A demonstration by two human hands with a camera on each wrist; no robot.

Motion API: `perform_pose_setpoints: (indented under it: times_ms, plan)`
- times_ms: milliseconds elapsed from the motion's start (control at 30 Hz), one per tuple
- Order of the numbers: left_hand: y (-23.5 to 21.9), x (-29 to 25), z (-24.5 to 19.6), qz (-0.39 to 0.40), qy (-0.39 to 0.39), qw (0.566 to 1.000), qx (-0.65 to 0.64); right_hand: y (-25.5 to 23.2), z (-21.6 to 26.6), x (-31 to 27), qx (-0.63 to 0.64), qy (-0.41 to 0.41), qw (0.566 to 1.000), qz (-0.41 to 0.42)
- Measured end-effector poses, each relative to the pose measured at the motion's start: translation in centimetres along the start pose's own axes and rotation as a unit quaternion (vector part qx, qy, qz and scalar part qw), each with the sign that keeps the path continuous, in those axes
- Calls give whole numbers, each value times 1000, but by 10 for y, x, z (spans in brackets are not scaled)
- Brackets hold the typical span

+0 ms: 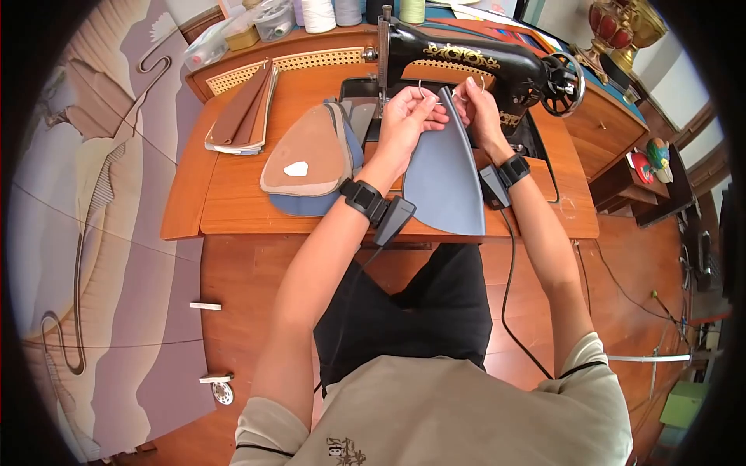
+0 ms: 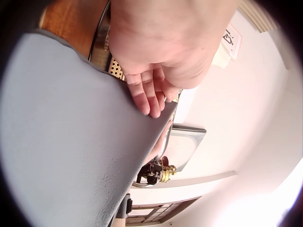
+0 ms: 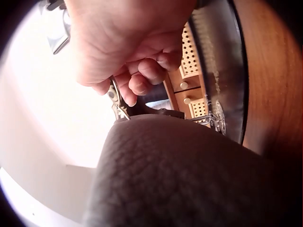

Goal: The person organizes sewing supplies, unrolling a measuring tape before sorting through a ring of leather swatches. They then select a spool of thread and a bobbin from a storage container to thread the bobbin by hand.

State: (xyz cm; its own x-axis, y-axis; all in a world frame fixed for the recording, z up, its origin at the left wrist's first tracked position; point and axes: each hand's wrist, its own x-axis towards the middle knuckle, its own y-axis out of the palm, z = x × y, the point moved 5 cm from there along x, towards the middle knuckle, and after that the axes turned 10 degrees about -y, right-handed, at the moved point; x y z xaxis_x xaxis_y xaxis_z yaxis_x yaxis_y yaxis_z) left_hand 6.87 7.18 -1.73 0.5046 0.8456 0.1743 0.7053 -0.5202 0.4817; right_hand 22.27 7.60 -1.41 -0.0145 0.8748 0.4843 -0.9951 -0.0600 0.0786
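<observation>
A folded blue-grey leather piece [image 1: 443, 182] hangs over the table's front edge, its narrow end raised between the hands. At that tip my left hand [image 1: 406, 124] pinches a thin pale thread [image 1: 420, 88] between thumb and fingers. My right hand [image 1: 483, 116] pinches thread on the other side of the tip. In the left wrist view, the left fingertips [image 2: 154, 111] overlap the leather near its narrow end. The right fingers [image 3: 142, 80] curl just above the leather's edge in the right wrist view. I cannot tell whether the thread is knotted.
A black sewing machine [image 1: 466, 58] stands right behind the hands. Stacked tan and blue leather panels [image 1: 307, 147] lie to the left, with brown pieces [image 1: 247, 109] beyond. Thread spools [image 1: 318, 14] line the back. Cables from the wrist cameras hang by the legs.
</observation>
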Motion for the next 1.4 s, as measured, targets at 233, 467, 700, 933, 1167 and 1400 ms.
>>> perform_pose_setpoints:
  times_ms: [233, 467, 700, 933, 1167, 1400]
  plan:
    - [0, -2, -1, -32, -5, 999, 37, 12, 0, -11, 122, 12, 992, -21]
    - [-4, -6, -12, -91, 58, 992, 61, 20, 0, -16, 95, 47, 993, 56]
    - [-4, -8, -11, -107, 70, 989, 68, 26, -3, -20, 88, 63, 991, 73]
    - [7, -9, -11, -84, 92, 982, 143, 24, 3, -21, 117, 63, 988, 73]
    - [0, -5, -5, -90, 77, 978, 175, 21, -1, -20, 139, 63, 988, 32]
    - [3, -6, -5, -85, 73, 984, 141, 17, -2, -15, 100, 41, 994, 3]
